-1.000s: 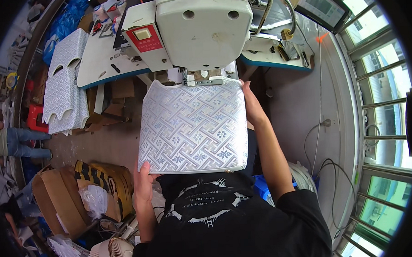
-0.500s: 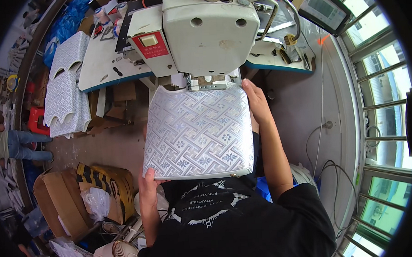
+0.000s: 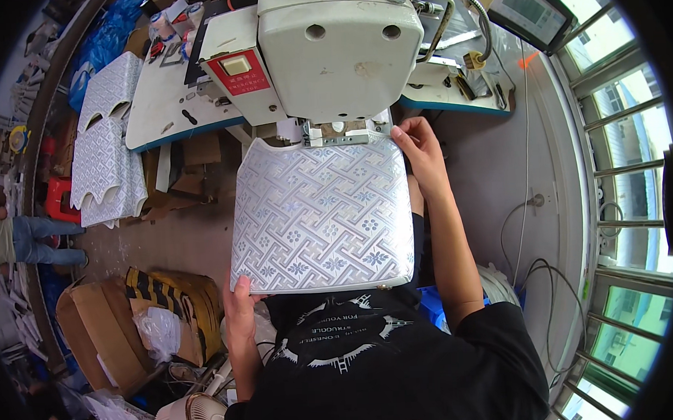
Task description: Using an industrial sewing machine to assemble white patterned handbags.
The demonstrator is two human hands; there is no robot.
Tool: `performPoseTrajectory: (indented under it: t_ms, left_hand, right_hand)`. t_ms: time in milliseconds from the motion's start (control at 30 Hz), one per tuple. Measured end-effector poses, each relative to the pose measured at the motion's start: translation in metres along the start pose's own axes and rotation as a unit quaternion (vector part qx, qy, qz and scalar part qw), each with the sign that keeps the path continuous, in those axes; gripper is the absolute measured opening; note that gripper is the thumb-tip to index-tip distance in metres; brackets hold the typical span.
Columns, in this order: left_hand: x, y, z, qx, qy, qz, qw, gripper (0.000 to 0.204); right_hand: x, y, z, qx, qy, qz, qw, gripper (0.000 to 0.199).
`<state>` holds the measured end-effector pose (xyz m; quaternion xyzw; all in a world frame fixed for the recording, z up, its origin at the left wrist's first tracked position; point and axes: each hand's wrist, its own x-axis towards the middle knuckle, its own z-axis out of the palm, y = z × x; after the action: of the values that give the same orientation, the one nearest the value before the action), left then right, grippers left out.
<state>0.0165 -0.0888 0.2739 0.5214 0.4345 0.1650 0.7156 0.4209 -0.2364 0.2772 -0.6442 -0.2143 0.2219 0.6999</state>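
Cloth (image 3: 322, 214) looks stiff and light. My left hand (image 3: 239, 308) grips its near corner, my right hand (image 3: 422, 148) pinches the far corner by the machine (image 3: 330, 53).

The top edge of the patterned panel (image 3: 321, 211) runs under the sewing machine head (image 3: 329, 45), so the needle is hidden. The left hand (image 3: 239, 308) shows only fingers at the panel's lower left corner; its palm lies behind the panel. The right hand (image 3: 418, 150) grips the upper right corner, fingertips partly hidden. The machine's top is cut off by the frame edge.
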Motion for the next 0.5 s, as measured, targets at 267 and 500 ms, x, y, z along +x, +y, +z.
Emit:
performPoseTrajectory:
  t_ms: [267, 500]
  left_hand:
    - [-0.004, 0.011, 0.007, 0.001, 0.009, 0.008, 1.0, 0.082]
    - [-0.009, 0.023, 0.015, 0.007, 0.009, 0.016, 1.0, 0.084]
  right_hand:
    - [0.0, -0.007, -0.004, -0.036, -0.022, -0.023, 0.999, 0.017]
    - [-0.002, -0.012, -0.005, -0.012, -0.028, -0.014, 0.999, 0.017]
